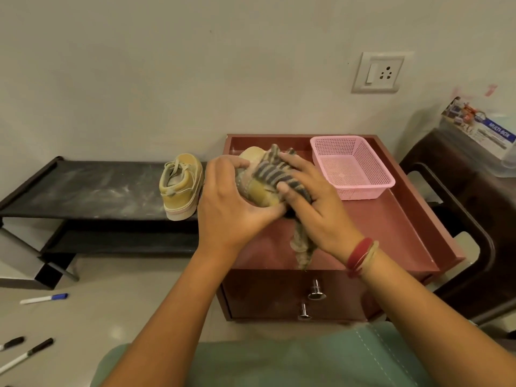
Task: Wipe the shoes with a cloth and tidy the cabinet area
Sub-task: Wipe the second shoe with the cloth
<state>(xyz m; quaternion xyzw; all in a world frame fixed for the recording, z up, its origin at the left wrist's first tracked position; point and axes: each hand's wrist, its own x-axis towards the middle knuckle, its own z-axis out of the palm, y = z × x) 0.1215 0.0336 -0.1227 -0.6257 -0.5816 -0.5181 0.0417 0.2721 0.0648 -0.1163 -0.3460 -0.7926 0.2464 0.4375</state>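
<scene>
Shoe held in left grip, right grip pressing cloth onto it.

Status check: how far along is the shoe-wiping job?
Done: nothing clearly finished. In hand: left hand grips one tan lace-up shoe over the red-brown cabinet; right hand holds the grey striped cloth against it. Left: second tan shoe on the dusty black rack, markers on the floor.

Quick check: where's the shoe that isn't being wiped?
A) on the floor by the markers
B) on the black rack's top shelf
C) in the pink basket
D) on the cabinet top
B: the second shoe stands on the top shelf of the black rack, apart from the held shoe, which the left hand grips while the right hand works the striped cloth over it.
</scene>
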